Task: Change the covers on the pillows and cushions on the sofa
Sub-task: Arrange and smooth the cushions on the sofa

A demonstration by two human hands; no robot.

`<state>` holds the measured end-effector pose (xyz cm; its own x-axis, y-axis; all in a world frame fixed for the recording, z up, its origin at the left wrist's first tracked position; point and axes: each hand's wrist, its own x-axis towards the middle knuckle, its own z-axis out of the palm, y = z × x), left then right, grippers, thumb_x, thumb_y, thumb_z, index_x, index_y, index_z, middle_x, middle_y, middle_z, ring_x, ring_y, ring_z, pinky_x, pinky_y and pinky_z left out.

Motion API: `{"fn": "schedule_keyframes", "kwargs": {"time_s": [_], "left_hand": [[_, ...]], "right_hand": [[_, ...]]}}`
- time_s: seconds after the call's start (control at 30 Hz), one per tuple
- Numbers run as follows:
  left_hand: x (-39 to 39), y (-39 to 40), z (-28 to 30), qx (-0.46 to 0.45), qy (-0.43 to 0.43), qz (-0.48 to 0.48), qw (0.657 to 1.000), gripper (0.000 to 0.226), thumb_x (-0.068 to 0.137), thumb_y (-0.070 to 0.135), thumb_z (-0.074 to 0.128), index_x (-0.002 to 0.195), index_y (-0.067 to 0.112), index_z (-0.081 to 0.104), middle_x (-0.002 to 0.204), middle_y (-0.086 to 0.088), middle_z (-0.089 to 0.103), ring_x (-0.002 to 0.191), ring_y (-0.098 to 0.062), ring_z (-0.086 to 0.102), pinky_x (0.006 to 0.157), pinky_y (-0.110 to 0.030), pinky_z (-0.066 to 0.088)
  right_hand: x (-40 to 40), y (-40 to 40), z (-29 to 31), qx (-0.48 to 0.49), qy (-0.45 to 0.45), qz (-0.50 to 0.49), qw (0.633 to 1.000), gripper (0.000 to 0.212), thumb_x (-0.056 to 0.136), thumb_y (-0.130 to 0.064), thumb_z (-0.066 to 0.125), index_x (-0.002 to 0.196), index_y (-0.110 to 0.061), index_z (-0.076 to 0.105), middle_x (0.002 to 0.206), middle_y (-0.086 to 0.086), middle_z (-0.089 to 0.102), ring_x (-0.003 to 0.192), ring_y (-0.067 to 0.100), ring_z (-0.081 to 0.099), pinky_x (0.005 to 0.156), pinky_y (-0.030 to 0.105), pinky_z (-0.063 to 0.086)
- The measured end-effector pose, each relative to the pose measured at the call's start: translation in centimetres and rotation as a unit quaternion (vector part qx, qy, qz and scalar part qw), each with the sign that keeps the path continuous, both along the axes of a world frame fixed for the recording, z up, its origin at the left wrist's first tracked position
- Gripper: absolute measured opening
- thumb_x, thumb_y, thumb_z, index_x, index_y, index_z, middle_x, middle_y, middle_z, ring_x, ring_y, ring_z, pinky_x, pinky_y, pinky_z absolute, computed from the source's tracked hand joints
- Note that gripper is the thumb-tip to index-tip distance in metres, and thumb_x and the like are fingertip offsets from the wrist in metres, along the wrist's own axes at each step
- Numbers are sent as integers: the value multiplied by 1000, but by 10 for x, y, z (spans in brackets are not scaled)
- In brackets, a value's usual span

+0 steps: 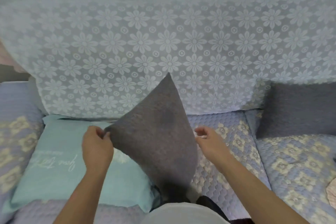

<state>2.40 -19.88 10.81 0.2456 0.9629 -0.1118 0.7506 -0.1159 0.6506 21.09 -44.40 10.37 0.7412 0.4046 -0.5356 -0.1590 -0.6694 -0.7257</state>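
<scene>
Grey cushion (156, 136): standing on one corner over the sofa seat (227, 143), tilted like a diamond, its lower tip dropping toward the person's lap; this is the single head view.
Left hand (97, 146): pinching the cushion's left corner between thumb and curled fingers, carrying what looks like all of its weight.
Right hand (207, 135): hovering just beside the cushion's right edge, fingers loosely curled and holding nothing, apart from the fabric.
Handling: looking light and soft, since one pinched corner is keeping it up; the textured cover is likely giving good grip and little slip, though the body will be sagging if held by the middle.
Where to hold: corners and seams are seeming the safest places; the opening may be lying at the bottom edge, but that part is blurred and I cannot tell.
Teal pillow (60, 162): lying flat on the seat to the left, partly under the grey cushion, script lettering showing.
Second grey cushion (298, 109): leaning against the lace-draped backrest (163, 45) at right, well apart.
</scene>
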Motion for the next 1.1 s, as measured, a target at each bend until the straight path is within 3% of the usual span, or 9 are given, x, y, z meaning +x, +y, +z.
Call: {"fn": "schedule_keyframes", "kwargs": {"time_s": [0.07, 0.2, 0.3, 0.43, 0.6, 0.73, 0.9, 1.0, 1.1], "left_hand": [[-22, 17, -23, 2, 89, 24, 996, 36, 87, -1, 62, 123, 2, 58, 118, -31, 57, 112, -48, 51, 94, -52, 43], [-6, 14, -57, 11, 129, -170, 977, 46, 94, 18, 65, 139, 10, 59, 138, -25, 51, 129, -44, 46, 109, -51, 38], [29, 39, -99, -38, 187, -215, 958, 62, 101, 45, 55, 156, 25, 36, 161, -19, 25, 147, -38, 26, 118, -51, 28], [44, 71, -180, -119, 344, -221, 905, 81, 98, 62, 45, 162, 29, 7, 168, -18, 2, 152, -42, 12, 121, -57, 23], [50, 29, -228, 16, 384, -150, 911, 87, 93, 47, 57, 159, 18, 10, 166, -21, 2, 151, -43, 6, 114, -67, 24], [72, -13, -214, 172, 306, -281, 893, 79, 83, 9, 64, 154, 13, 32, 162, -26, 18, 148, -48, 15, 118, -66, 18], [145, -106, -179, 215, 141, -450, 855, 60, 85, 11, 63, 144, 13, 53, 154, -18, 40, 144, -41, 31, 119, -58, 26], [176, -165, -196, 179, 113, -487, 847, 46, 97, 31, 47, 140, 19, 59, 152, -12, 45, 140, -35, 40, 116, -50, 34], [187, -205, -258, 45, 283, -489, 824, 58, 106, 52, 25, 162, 36, 16, 170, -11, 7, 155, -34, 9, 125, -51, 16]], "right_hand": [[-1, -1, -27, -49, 19, 19, 998, 30, 101, -20, 53, 132, -20, 53, 121, -7, 53, 104, 12, 54, 84, 27, 43], [-8, -10, -93, -122, 74, 20, 990, 42, 102, -23, 52, 142, -14, 44, 134, 4, 51, 94, 11, 54, 71, 26, 45], [-14, -22, -157, -156, 197, -60, 966, 58, 103, -33, 51, 152, -11, 31, 148, 11, 44, 119, 27, 54, 92, 39, 50], [-19, -19, -247, -43, 377, -217, 899, 86, 91, -63, 53, 156, -14, 27, 160, 5, 31, 140, 31, 40, 113, 50, 38], [-1, -5, -307, 86, 447, -327, 828, 105, 63, -80, 70, 146, -18, 47, 145, 8, 52, 126, 34, 55, 106, 57, 45], [24, -13, -287, 95, 333, -270, 898, 67, 83, -56, 71, 132, -15, 56, 129, 8, 63, 110, 32, 64, 96, 53, 54], [119, -120, -206, 127, 181, -142, 965, 26, 92, -37, 69, 113, -22, 69, 104, -3, 75, 88, 15, 74, 73, 32, 61], [201, -210, -221, -119, 111, -63, 985, 26, 92, -31, 71, 111, -14, 68, 100, 5, 72, 87, 26, 69, 74, 32, 52], [237, -231, -250, -369, 19, 147, 918, 49, 94, -34, 64, 136, -10, 56, 129, 16, 60, 112, 33, 59, 91, 36, 50]]}}
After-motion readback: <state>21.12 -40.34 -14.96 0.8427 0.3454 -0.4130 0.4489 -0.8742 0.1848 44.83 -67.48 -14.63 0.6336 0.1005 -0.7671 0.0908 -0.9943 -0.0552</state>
